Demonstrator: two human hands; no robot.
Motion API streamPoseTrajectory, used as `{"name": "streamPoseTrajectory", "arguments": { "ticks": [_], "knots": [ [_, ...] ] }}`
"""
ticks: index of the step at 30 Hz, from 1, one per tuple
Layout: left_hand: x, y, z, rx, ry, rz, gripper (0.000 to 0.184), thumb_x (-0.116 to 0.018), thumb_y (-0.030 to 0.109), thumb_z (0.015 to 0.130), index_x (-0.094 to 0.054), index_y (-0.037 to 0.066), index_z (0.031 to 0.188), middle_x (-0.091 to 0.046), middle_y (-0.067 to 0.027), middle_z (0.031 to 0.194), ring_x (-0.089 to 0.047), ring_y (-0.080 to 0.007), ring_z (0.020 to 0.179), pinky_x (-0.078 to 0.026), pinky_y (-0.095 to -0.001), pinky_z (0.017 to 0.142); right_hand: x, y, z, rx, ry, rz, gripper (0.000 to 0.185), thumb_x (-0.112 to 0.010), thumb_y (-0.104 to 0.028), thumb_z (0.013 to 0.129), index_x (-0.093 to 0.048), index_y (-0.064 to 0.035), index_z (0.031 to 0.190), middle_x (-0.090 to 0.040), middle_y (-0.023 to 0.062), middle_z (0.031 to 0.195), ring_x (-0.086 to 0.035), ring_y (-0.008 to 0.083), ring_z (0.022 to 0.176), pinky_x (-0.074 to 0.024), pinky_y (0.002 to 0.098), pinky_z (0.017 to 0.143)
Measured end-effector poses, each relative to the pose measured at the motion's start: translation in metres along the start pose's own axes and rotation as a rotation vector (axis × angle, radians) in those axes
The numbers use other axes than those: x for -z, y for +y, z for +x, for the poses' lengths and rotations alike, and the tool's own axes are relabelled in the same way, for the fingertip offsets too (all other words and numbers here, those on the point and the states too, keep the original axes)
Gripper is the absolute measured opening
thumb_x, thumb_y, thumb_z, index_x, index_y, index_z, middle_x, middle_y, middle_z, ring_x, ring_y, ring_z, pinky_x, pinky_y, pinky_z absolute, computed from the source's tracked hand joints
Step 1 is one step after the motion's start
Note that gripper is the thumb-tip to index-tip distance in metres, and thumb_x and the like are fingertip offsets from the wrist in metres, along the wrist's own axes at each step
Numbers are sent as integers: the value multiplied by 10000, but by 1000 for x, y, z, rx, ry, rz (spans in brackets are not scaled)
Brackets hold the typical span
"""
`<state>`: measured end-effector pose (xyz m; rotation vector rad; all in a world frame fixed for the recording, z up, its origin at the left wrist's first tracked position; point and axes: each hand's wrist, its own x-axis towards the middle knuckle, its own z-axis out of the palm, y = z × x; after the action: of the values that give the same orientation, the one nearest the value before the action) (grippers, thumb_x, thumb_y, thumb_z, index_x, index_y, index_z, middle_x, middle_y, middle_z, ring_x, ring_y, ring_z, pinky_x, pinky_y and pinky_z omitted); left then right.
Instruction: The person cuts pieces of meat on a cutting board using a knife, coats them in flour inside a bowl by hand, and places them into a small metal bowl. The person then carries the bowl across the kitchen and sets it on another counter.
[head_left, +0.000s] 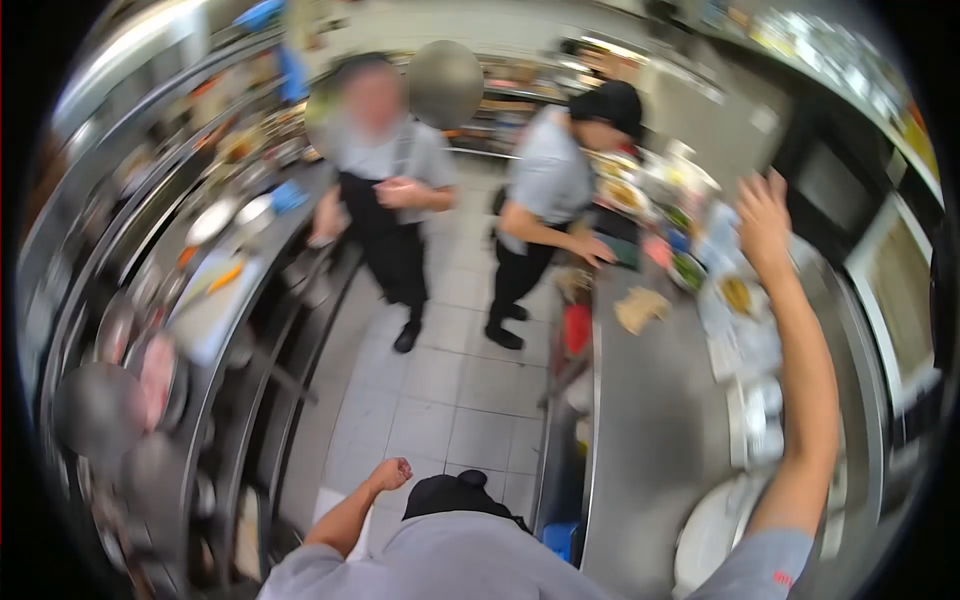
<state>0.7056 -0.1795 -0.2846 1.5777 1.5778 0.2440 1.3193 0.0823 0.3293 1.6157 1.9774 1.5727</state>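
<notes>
My right hand (764,222) is raised over the far right side of the steel counter (650,420), fingers apart and holding nothing. Beneath and beside it are a plastic-wrapped bowl of yellowish food (736,294) and a container of greens (687,270). Low in front of my body, over the tiled floor, my left hand (391,473) has its fingers curled in; whether something is inside them cannot be made out. Nearest to it are my dark clothing and the floor tiles. A crumpled tan cloth (641,309) lies on the counter.
Two co-workers stand ahead, one facing me (385,190), one leaning over the right counter (550,180). On the left counter are a white cutting board (205,325) with orange-handled knives and a tray of meat (158,375). White plates (705,535) sit at the lower right.
</notes>
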Motion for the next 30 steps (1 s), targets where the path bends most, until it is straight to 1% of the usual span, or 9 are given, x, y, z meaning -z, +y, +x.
{"name": "streamPoseTrajectory", "arguments": {
  "ticks": [4,6,8,13,15,17,20,25,30],
  "knots": [
    [-57,-113,-106,307,111,-97,316,-638,314,783,-709,33,910,-699,-216,916,-672,-366,899,-537,-411,807,72,-13,-8,-71,17,47,334,-632,-169,799,-620,-69,1118,-578,106,1180,-458,281,1217,-300,462,1074],
    [-98,-201,-153,277,42,289,355,-641,343,750,-726,16,860,-692,-239,930,-674,-369,924,-541,-417,830,82,-8,-33,-153,138,55,224,-601,-154,831,-618,-71,1038,-603,107,1060,-517,275,1095,-400,418,949],
    [-99,-194,-233,629,84,121,376,-633,354,732,-733,5,832,-691,-245,939,-678,-366,938,-551,-410,831,103,12,-70,-242,87,95,228,-598,-175,861,-632,-32,1035,-643,141,925,-588,329,943,-477,438,774],
    [-97,-156,-328,967,-45,-73,340,-614,304,722,-727,-5,811,-691,-246,934,-686,-368,896,-570,-384,771,170,55,-143,-925,-206,85,490,-433,-525,974,-547,-191,1314,-635,118,1232,-600,405,1076,-499,441,871],
    [-95,-151,-329,907,-92,-91,351,-605,313,715,-724,0,819,-689,-247,905,-681,-375,877,-567,-395,771,36,177,-219,-743,-74,103,632,-358,-554,984,-484,-64,1361,-553,238,1306,-529,403,1188,-421,482,990],
    [-107,-184,-310,583,-46,137,412,-560,378,742,-716,4,817,-678,-258,900,-662,-400,882,-540,-445,812,20,205,-252,-543,265,95,480,-517,-440,884,-588,-15,1097,-626,234,1058,-613,376,973,-475,455,817],
    [-72,-157,-274,432,101,42,373,-563,371,802,-686,19,810,-685,-222,885,-665,-376,854,-534,-457,779,131,144,-240,-760,-19,-232,469,-604,-458,758,-684,-15,892,-696,218,932,-682,405,801,-551,492,635],
    [-14,-148,-227,496,297,-230,252,-661,291,765,-699,58,853,-709,-160,878,-682,-315,841,-542,-404,778,75,174,-298,-770,24,-294,570,-609,-475,754,-674,-47,1124,-609,230,1217,-613,437,1069,-523,520,843],
    [21,-213,-229,512,319,-187,270,-668,303,759,-704,56,864,-709,-163,861,-680,-324,844,-543,-410,774,87,145,-259,-1015,-307,-140,534,-615,-465,792,-668,-78,1155,-631,221,1181,-630,431,1044,-525,508,866]
  ]
}}
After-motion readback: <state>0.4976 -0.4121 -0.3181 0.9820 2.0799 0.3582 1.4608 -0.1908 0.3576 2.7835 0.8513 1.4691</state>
